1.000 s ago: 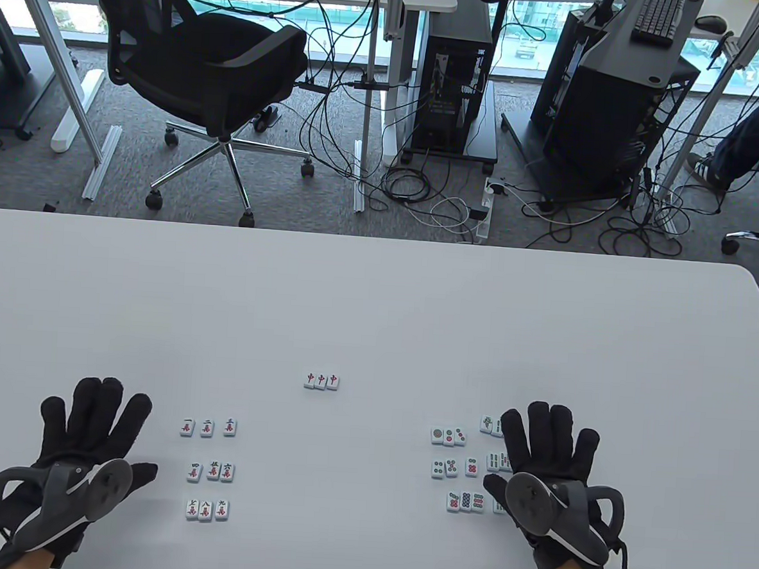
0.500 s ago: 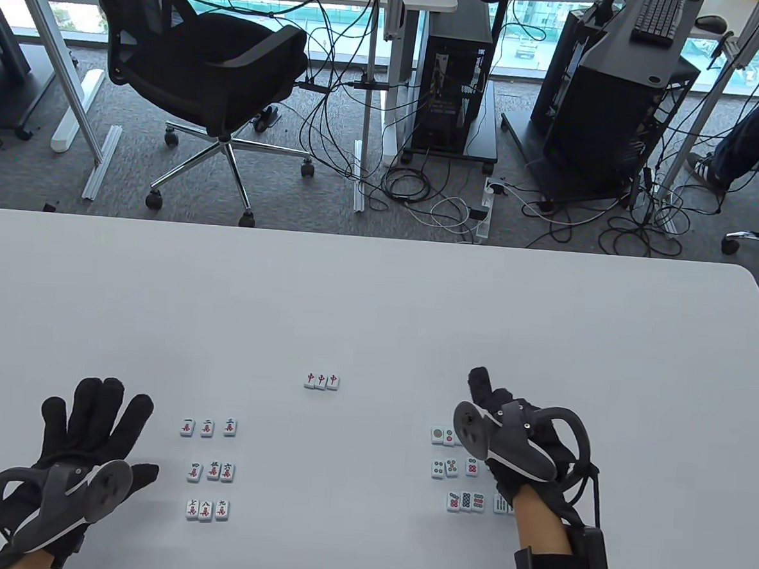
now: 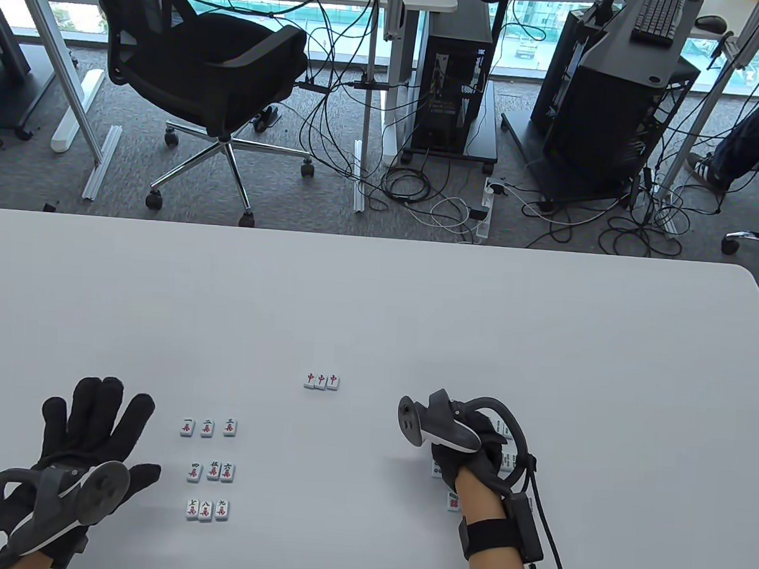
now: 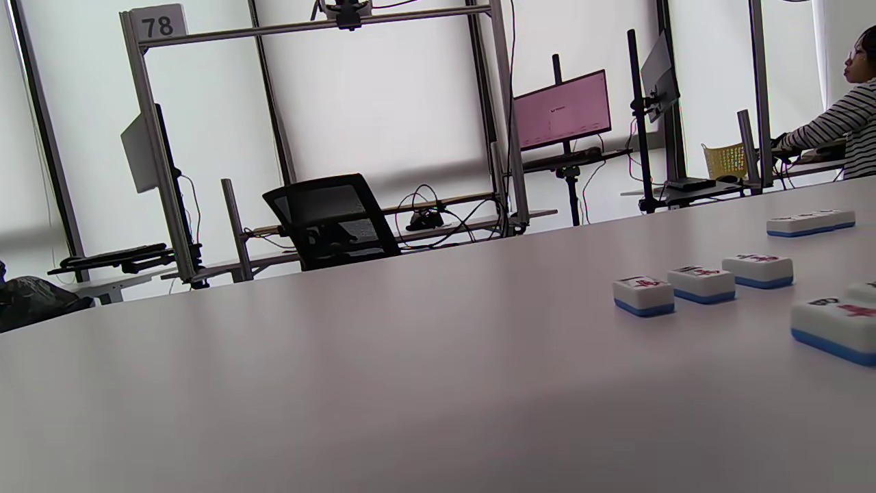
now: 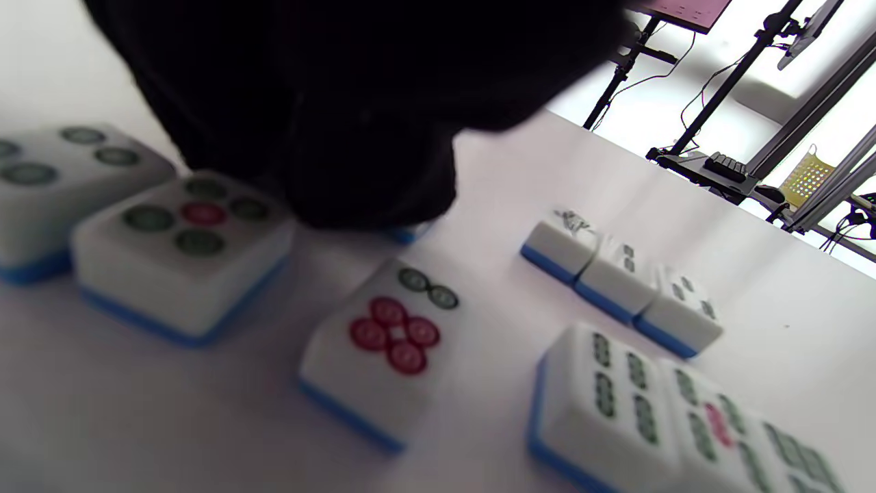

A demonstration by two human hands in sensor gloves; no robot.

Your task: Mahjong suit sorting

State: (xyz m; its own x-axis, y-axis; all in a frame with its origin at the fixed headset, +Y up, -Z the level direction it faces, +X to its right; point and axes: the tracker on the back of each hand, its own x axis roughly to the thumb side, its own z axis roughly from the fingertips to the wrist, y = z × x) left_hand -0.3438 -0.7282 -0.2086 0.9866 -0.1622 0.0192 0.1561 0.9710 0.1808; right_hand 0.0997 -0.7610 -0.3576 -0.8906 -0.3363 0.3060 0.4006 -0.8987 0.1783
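Note:
My left hand [image 3: 98,421] lies flat on the white table [image 3: 378,310] with fingers spread and holds nothing. To its right, character tiles [image 3: 209,470] lie in three rows of three; some also show in the left wrist view [image 4: 703,283]. Three red dragon tiles [image 3: 321,380] sit mid-table. My right hand [image 3: 449,459] is turned on its side over the circle tiles [image 3: 454,502]. In the right wrist view its fingers [image 5: 356,137] come down on a tile behind the six-circle tile [image 5: 383,349]; whether they grip it is hidden. Bamboo tiles [image 5: 619,281] lie just beyond.
A five-circle tile [image 5: 181,253] and more bamboo tiles [image 5: 657,418] lie close around my right fingers. Bamboo tiles [image 3: 507,428] peek out past my right wrist tracker. Beyond the table's far edge are an office chair [image 3: 206,74] and computer racks.
My right hand has lifted off the bamboo tiles, rolled onto its side and moved left and down over the circle tiles. My left hand has not moved.

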